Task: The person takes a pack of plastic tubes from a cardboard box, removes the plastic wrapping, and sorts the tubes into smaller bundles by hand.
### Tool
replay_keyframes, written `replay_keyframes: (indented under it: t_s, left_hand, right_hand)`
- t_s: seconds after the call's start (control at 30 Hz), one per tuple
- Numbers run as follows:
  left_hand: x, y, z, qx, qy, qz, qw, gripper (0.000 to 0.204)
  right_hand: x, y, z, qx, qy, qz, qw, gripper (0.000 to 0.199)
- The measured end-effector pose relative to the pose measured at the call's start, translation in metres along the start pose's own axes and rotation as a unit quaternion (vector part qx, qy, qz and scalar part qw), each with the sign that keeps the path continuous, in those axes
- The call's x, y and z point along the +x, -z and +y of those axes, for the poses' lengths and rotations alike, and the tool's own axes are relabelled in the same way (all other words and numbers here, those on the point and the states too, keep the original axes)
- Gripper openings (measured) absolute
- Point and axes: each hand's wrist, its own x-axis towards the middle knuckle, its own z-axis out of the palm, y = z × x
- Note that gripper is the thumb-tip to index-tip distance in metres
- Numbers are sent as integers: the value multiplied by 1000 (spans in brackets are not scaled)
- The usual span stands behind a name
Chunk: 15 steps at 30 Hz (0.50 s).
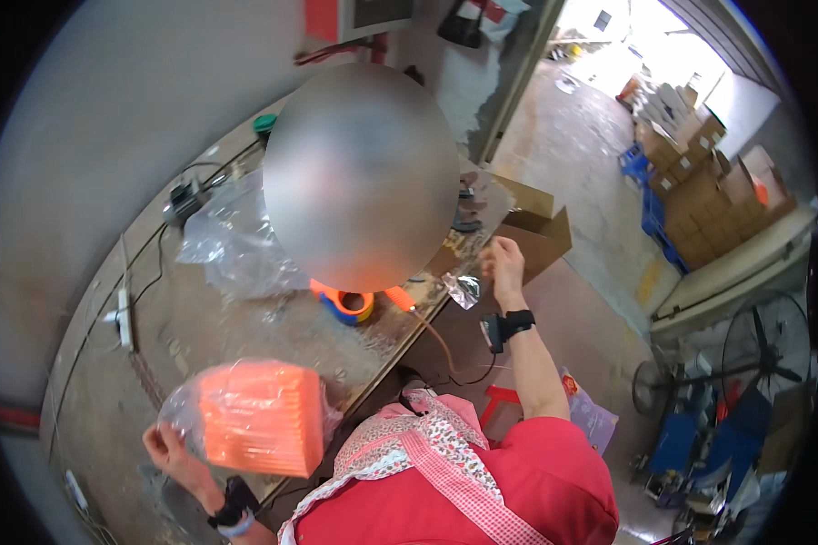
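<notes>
A clear plastic bag (pixel 180 411) wraps a block of orange, ribbed, stacked pieces (pixel 256 418) at the near left of the table. My left hand (pixel 174 459) is at the bag's left edge, its fingers closed on the loose plastic. Over the table's right edge is my right hand (pixel 507 268), fingers curled in a pinch; what they hold, if anything, is hidden. A crinkled, shiny silver piece (pixel 463 290) lies close beside those fingers. An orange and blue tape roll (pixel 348 304) sits on the table, next to an orange-handled tool (pixel 399 298) with a cord.
Loose clear plastic (pixel 236 241) spreads on the worn table (pixel 309 338). An open cardboard box (pixel 541 238) stands beyond my right hand. A blurred disc covers the table's far part. Cables and a white power strip (pixel 124 320) lie left; a fan (pixel 762 345) stands far right.
</notes>
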Motion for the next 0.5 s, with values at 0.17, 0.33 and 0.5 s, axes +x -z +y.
replay_keyframes:
  t_s: [0.17,0.33,0.5]
  left_hand:
    - [-3,0,-15,55,-3,3,998,14]
    - [-10,12,-5,153,36,24,987,25]
    - [-40,-52,32,215,59,74,972,20]
  right_hand:
    - [67,159,51,-104,81,231,964,16]
    - [186,208,94,-191,83,326,922,15]
    - [311,192,184,-67,9,365,929,12]
